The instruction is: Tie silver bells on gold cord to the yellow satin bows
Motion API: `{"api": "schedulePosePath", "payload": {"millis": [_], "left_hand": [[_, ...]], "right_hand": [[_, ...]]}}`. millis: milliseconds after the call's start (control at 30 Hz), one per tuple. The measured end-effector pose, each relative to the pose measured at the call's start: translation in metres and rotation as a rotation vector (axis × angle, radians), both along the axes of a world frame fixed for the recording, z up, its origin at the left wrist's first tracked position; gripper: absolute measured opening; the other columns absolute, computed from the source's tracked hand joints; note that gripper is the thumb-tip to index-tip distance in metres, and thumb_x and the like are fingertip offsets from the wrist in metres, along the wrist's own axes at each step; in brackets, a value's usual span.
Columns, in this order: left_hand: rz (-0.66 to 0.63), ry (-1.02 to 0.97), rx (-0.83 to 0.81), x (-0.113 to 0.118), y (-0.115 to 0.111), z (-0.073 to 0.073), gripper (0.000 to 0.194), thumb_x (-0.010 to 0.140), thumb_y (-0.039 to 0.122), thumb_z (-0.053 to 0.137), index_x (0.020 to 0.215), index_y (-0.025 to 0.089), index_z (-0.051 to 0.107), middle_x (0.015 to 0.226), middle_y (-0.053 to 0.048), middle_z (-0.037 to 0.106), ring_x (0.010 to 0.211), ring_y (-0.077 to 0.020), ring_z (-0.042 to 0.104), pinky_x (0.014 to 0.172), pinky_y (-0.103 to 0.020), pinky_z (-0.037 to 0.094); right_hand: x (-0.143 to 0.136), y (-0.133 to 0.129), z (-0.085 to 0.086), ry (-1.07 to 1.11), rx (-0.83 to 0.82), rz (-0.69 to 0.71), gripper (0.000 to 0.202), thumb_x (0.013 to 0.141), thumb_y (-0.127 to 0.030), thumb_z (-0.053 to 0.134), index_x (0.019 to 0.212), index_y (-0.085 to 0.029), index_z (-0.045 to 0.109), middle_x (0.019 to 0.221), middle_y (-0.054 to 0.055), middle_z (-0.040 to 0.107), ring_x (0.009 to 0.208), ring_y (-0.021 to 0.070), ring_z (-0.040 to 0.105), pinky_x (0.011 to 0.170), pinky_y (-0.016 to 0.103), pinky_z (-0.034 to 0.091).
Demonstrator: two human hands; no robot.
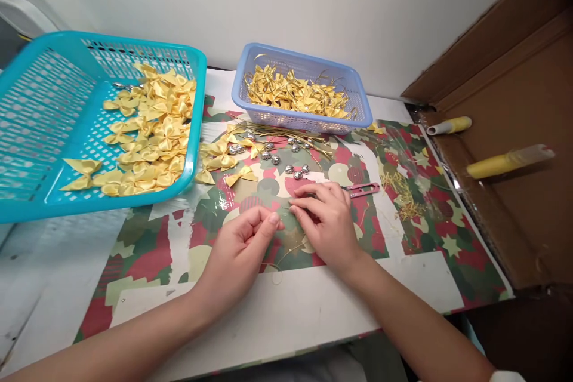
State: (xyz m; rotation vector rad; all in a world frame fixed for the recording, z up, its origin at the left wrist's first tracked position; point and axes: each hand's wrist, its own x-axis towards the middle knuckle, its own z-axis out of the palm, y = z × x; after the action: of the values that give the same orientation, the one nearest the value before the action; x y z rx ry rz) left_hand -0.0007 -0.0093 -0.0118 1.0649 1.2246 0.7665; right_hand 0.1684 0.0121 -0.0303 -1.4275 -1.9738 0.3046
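Observation:
My left hand (242, 248) is closed, thumb pressed on the curled fingers, near the middle of the patterned sheet (147, 250). A thin gold cord (290, 249) runs in a loop below and between my hands. To the right, my right hand (329, 221) pinches a thin strand at its fingertips. Whatever sits inside my left fingers is hidden. Silver bells (298, 174) lie just beyond my fingertips. Pink-handled snips (364, 190) rest beside my right hand. Yellow satin bows (242, 176) and a bundle of gold cords (286, 131) lie farther back.
A large teal basket (197, 131) with yellow bows stands at the left. Behind the bells is a blue basket (304, 119) of bows with gold cords. Gold clippings (405, 200) lie at the right, beside a cardboard wall (505, 101) with two yellow-wrapped tubes (492, 164).

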Motion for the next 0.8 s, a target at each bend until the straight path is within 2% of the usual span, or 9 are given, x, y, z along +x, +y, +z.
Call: {"api": "schedulePosePath", "payload": {"millis": [133,200,300,400,600,800], "left_hand": [[-0.014,-0.007,0.006,0.0,0.0,0.0,0.039,0.089,0.053,0.048,0.07,0.019,0.048,0.054,0.008,0.031,0.048,-0.0082,0.028,0.044,-0.018,0.025],[-0.043,-0.018,0.013,0.0,0.0,0.002,0.039,0.088,0.052,0.049,0.069,0.019,0.047,0.053,0.008,0.031,0.048,-0.008,0.027,0.043,-0.018,0.025],[-0.071,-0.045,0.037,0.001,-0.001,0.003,0.039,0.088,0.051,0.05,0.067,0.019,0.047,0.053,0.007,0.033,0.047,-0.0077,0.028,0.043,-0.018,0.026],[-0.081,-0.044,0.058,0.001,-0.002,0.003,0.038,0.088,0.05,0.05,0.067,0.018,0.048,0.053,0.007,0.035,0.046,-0.0079,0.03,0.042,-0.019,0.027],[-0.099,0.1,0.185,0.0,-0.002,0.001,0.037,0.089,0.045,0.049,0.065,0.018,0.053,0.055,0.005,0.043,0.047,-0.0088,0.035,0.043,-0.02,0.029],[-0.173,0.237,0.331,-0.003,-0.003,0.0,0.038,0.093,0.039,0.042,0.062,0.019,0.049,0.054,0.004,0.043,0.049,-0.0104,0.038,0.047,-0.022,0.03]], "right_hand": [[0.004,0.001,0.015,0.198,-0.031,0.004,0.01,0.081,-0.015,0.066,0.084,-0.024,0.071,0.094,0.004,0.072,0.095,0.0225,0.06,0.086,0.042,0.043],[0.004,-0.001,0.023,0.315,-0.079,0.089,0.007,0.079,-0.017,0.07,0.084,-0.023,0.07,0.094,0.005,0.072,0.094,0.0212,0.062,0.085,0.04,0.047],[0.001,-0.005,0.028,0.398,-0.23,0.23,0.007,0.077,-0.024,0.074,0.082,-0.022,0.069,0.089,0.004,0.072,0.086,0.019,0.065,0.076,0.035,0.052],[-0.002,-0.008,0.028,0.412,-0.302,0.253,0.007,0.077,-0.025,0.074,0.082,-0.021,0.07,0.086,0.004,0.072,0.08,0.0176,0.065,0.07,0.032,0.053],[-0.003,-0.012,0.025,0.412,-0.227,0.25,0.009,0.079,-0.015,0.068,0.079,-0.022,0.073,0.081,0.003,0.074,0.077,0.0168,0.067,0.07,0.032,0.053],[0.0,-0.012,0.026,0.303,-0.169,0.296,0.015,0.084,-0.015,0.06,0.074,-0.021,0.069,0.074,0.001,0.071,0.069,0.0152,0.063,0.069,0.032,0.046]]}}
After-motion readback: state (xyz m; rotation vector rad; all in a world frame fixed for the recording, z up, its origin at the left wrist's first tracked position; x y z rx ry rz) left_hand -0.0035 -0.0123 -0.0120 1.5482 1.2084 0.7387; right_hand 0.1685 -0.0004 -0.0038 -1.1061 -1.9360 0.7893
